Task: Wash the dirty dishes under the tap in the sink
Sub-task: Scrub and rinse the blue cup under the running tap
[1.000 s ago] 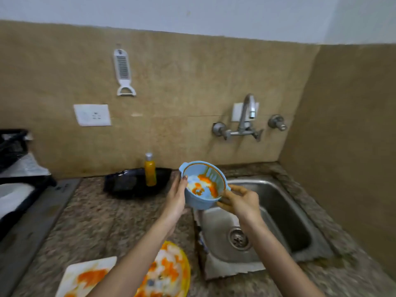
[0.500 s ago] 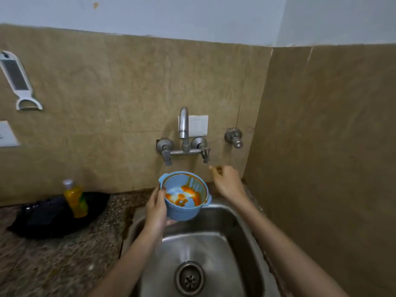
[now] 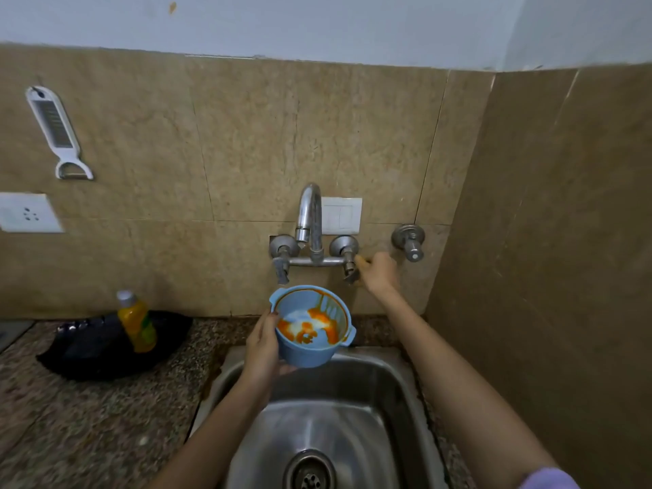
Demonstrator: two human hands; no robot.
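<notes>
My left hand (image 3: 263,347) holds a small blue bowl (image 3: 307,351) by its left side, tilted toward me, above the back of the steel sink (image 3: 384,390). Orange and white smears coat the bowl's inside. The wall tap (image 3: 310,220) hangs just above the bowl, and no water runs from it. My right hand (image 3: 379,271) reaches to the tap's right handle (image 3: 349,262), its fingers curled round the lever.
A yellow soap bottle (image 3: 137,322) stands on a black tray (image 3: 88,351) on the granite counter (image 3: 70,418) to the left. A second valve (image 3: 409,241) sticks out of the wall at right. The side wall (image 3: 547,277) closes in right of the sink. A white grater (image 3: 58,132) hangs at upper left.
My right hand let go of the bowl and rose to the tap's right handle. The left hand brought the bowl over the sink under the spout. My view turned right toward the sink.
</notes>
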